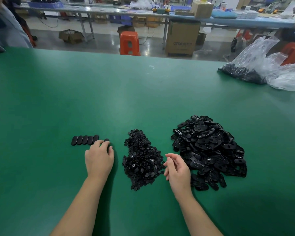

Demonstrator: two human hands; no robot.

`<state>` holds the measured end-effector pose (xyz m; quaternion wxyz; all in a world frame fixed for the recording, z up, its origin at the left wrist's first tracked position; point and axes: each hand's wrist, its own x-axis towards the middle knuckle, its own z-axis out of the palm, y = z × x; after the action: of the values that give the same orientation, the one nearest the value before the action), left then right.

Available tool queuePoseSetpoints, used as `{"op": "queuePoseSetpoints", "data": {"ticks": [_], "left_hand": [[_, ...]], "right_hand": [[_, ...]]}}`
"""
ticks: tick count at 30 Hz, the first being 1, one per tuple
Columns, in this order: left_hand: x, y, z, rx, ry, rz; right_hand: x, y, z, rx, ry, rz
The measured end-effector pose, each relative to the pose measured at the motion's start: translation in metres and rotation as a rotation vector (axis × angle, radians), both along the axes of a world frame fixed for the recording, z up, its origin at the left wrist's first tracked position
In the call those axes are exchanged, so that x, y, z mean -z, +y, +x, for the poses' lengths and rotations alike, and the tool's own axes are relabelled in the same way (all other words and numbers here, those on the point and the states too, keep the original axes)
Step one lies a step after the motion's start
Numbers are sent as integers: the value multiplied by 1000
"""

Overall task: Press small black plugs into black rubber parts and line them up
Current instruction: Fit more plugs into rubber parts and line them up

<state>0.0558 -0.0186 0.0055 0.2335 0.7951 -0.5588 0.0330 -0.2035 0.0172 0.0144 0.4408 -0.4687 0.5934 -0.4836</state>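
Right now you are working at a green table (pixel 58 99) with both bare hands low in the head view. Your left hand (pixel 99 157) is lying palm down at the right end of a row of finished black rubber parts (pixel 84 140), and its fingers are curling over one more black rubber part (pixel 106 142) that is sitting just beside the last piece in the line. That part is mostly hidden under your fingertips, so whether they are pressing it or pinching it I cannot tell for sure; they are bent around it and touching it. The row itself is running left to right, the oval pieces lying side by side and touching.

Your right hand (pixel 176 169) is hovering between the two heaps, palm turned inward, fingers loosely curled and holding nothing that is visible. It is sitting just at the right edge of the pile of small black plugs (pixel 141 159), which is spreading out in the middle, in front of you. To the right of that hand, the larger pile of black rubber parts (pixel 209 150) is heaped up, well apart from the row.

Far off on the right, a clear plastic bag (pixel 255 65) with more black pieces is lying on the table. Beyond the far edge, an orange stool (pixel 129 42) and a cardboard box (pixel 181 40) are standing on the floor.
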Motion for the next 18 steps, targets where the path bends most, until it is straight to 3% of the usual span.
{"op": "queuePoseSetpoints", "data": {"ticks": [13,18], "left_hand": [[0,-9,1,-83,-70,194],[-2,-8,-3,-58,34,102]], "right_hand": [[3,0,1,2,28,-5],[4,-1,2,8,42,-2]]}}
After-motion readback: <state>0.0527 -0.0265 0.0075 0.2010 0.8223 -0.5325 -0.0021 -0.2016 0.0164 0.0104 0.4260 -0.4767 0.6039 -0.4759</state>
